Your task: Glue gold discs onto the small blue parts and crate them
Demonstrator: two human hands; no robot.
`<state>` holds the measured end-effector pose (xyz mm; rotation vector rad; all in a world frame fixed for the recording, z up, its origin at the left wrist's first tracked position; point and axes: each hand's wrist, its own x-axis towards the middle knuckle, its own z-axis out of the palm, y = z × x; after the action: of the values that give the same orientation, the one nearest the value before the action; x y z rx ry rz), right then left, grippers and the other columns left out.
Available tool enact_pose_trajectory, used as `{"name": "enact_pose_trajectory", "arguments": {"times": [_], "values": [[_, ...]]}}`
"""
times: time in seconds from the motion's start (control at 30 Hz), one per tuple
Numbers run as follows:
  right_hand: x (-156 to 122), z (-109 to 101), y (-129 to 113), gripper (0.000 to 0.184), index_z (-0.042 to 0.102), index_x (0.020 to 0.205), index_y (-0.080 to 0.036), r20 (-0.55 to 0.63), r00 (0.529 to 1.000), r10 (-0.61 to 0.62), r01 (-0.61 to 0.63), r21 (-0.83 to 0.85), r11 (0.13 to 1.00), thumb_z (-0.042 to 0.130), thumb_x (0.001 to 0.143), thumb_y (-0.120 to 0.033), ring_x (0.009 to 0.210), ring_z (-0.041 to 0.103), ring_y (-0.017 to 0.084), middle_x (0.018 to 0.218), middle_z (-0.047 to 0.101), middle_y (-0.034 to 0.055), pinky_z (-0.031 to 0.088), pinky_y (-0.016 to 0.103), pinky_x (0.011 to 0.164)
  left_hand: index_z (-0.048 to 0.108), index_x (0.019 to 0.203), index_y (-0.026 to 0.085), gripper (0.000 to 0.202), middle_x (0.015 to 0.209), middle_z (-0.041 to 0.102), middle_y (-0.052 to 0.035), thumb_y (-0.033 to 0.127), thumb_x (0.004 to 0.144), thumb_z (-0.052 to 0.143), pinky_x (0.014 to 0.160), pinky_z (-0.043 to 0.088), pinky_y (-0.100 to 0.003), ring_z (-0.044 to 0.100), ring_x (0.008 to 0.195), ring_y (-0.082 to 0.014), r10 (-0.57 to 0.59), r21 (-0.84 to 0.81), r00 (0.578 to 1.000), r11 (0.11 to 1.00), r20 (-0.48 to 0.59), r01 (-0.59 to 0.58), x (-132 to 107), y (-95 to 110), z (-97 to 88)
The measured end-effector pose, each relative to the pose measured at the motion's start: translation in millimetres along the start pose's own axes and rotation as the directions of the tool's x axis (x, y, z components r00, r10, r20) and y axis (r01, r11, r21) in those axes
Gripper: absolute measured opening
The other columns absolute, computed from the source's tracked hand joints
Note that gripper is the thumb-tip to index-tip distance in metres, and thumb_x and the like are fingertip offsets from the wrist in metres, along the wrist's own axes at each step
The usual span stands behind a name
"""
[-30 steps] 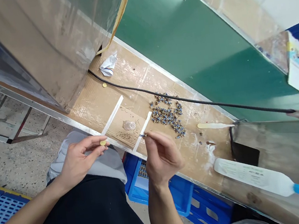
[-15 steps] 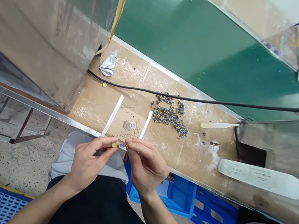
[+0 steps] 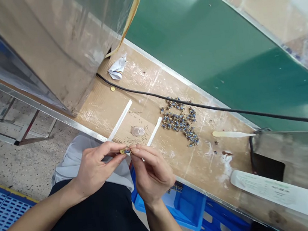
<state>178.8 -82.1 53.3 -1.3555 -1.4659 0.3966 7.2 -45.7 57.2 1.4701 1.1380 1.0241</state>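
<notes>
Near the table's front edge, my left hand (image 3: 97,170) pinches a small round yellow piece (image 3: 122,151) between thumb and forefinger. My right hand (image 3: 153,174) is closed at its fingertips on a tiny blue-and-brass part (image 3: 127,151), mostly covered by the fingers. The two pieces meet between my hands; whether they are joined I cannot tell. Just beyond lies a small clear plastic dish (image 3: 138,131) with tiny dark bits scattered around it. To its right, a pile of blue-and-brass parts (image 3: 176,121) rests on the brown tabletop (image 3: 176,158).
A black cable (image 3: 151,94) crosses the table. Behind it are a crumpled cloth (image 3: 118,68) and a yellow disc (image 3: 112,88). At right lie a pale spatula-like stick (image 3: 231,133) and a white bottle (image 3: 280,193). A blue bin (image 3: 190,207) stands below the edge.
The yellow piece in my left hand has come right up against the blue part in my right. The camera view has shifted slightly, so the table appears a little further right.
</notes>
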Motion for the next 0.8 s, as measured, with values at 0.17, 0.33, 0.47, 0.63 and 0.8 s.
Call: {"name": "enact_pose_trajectory", "arguments": {"times": [0.17, 0.33, 0.47, 0.63, 0.8], "values": [[-0.4, 0.2, 0.1, 0.034, 0.084, 0.121, -0.027, 0.005, 1.0, -0.007, 0.007, -0.013, 1.0, 0.08, 0.1, -0.001, 0.104, 0.085, 0.02, 0.115, 0.087, 0.0028, 0.074, 0.035, 0.092, 0.084, 0.121, 0.023, 0.025, 0.111, 0.091, 0.0009, 0.011, 0.099, 0.087, 0.092, 0.072, -0.02, 0.089, 0.099, -0.0159, 0.008, 0.012, 1.0, 1.0, -0.004, -0.008, -0.3, -1.5, 0.8], [-0.6, 0.1, -0.2, 0.036, 0.084, 0.121, -0.026, 0.002, 0.998, -0.061, 0.061, -0.066, 0.996, 0.081, 0.098, 0.001, 0.103, 0.086, 0.021, 0.114, 0.087, 0.0031, 0.074, 0.035, 0.092, 0.082, 0.122, 0.023, 0.024, 0.112, 0.091, 0.0013, 0.012, 0.101, 0.086, 0.091, 0.071, -0.019, 0.089, 0.098, -0.0151, 0.071, 0.071, 0.997, 0.995, -0.023, -0.069, -3.3, -1.9, 0.9], [-1.5, -0.1, 0.1, 0.042, 0.084, 0.124, -0.026, 0.006, 0.991, -0.137, 0.137, -0.101, 0.985, 0.081, 0.095, 0.005, 0.101, 0.086, 0.02, 0.115, 0.087, 0.0032, 0.075, 0.035, 0.092, 0.078, 0.123, 0.021, 0.021, 0.109, 0.09, 0.0012, 0.013, 0.104, 0.083, 0.087, 0.07, -0.019, 0.089, 0.093, -0.0145, 0.173, 0.195, 0.985, 0.967, -0.02, -0.166, -5.5, -1.3, 0.8], [-5.4, -0.6, 1.6, 0.043, 0.084, 0.127, -0.025, 0.011, 0.983, -0.186, 0.186, -0.132, 0.974, 0.081, 0.096, 0.004, 0.102, 0.086, 0.021, 0.117, 0.087, 0.0042, 0.076, 0.037, 0.092, 0.074, 0.122, 0.018, 0.014, 0.107, 0.09, -0.0012, 0.013, 0.109, 0.076, 0.087, 0.069, -0.022, 0.089, 0.09, -0.016, 0.299, 0.34, 0.954, 0.896, 0.018, -0.287, -6.2, 0.3, -0.9], [-5.5, 1.5, -0.9, 0.044, 0.084, 0.128, -0.023, 0.013, 0.97, -0.243, 0.242, -0.134, 0.961, 0.081, 0.095, 0.006, 0.101, 0.086, 0.022, 0.118, 0.087, 0.006, 0.076, 0.037, 0.089, 0.071, 0.124, 0.016, 0.013, 0.109, 0.09, -0.0047, 0.013, 0.112, 0.071, 0.086, 0.07, -0.025, 0.089, 0.093, -0.0182, 0.349, 0.405, 0.935, 0.847, 0.061, -0.343, -7.3, 4.2, -3.1]]}}
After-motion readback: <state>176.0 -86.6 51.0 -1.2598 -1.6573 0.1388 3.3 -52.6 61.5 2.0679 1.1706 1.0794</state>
